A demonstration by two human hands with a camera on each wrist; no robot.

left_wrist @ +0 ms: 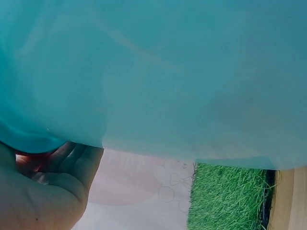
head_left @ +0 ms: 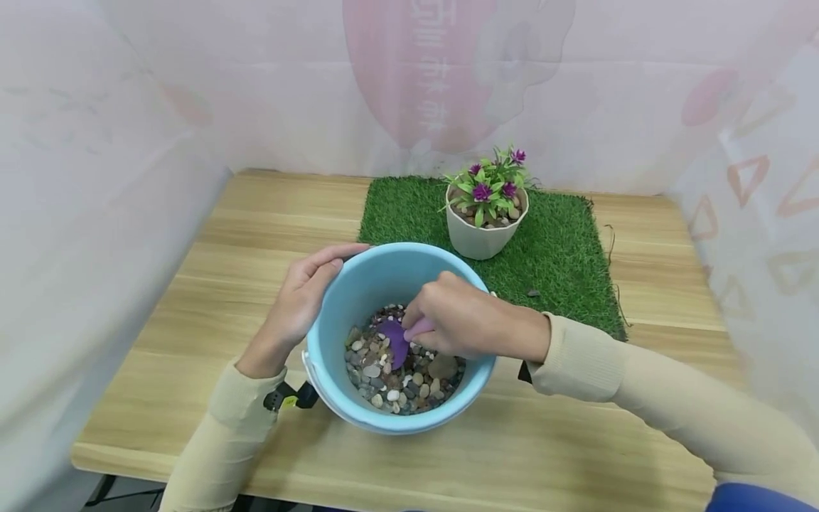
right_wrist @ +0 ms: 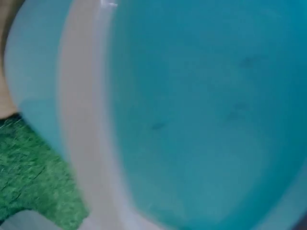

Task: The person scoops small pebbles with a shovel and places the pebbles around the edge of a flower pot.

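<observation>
A light blue bucket [head_left: 326, 341] stands on the table, with many mixed pebbles [head_left: 384, 384] in its bottom. Inside it, my right hand [head_left: 451, 316] grips the pink handle of a small purple shovel [head_left: 394, 343], whose blade lies against the pebbles. My left hand [head_left: 303, 291] holds the bucket's rim at the left, thumb near the top edge. In the left wrist view, the fingers of that left hand [left_wrist: 48, 196] reach along the bucket's outer wall [left_wrist: 158, 86]. The right wrist view shows blurred bucket wall [right_wrist: 201, 120]; the right hand and shovel are out of it.
Behind the bucket lies a green turf mat [head_left: 563, 263] with a white pot [head_left: 480, 238] of purple-flowered plants [head_left: 489, 185] on it. A small dark stone [head_left: 533, 293] rests on the mat. The bucket's white handle [head_left: 313, 373] hangs down at its left side.
</observation>
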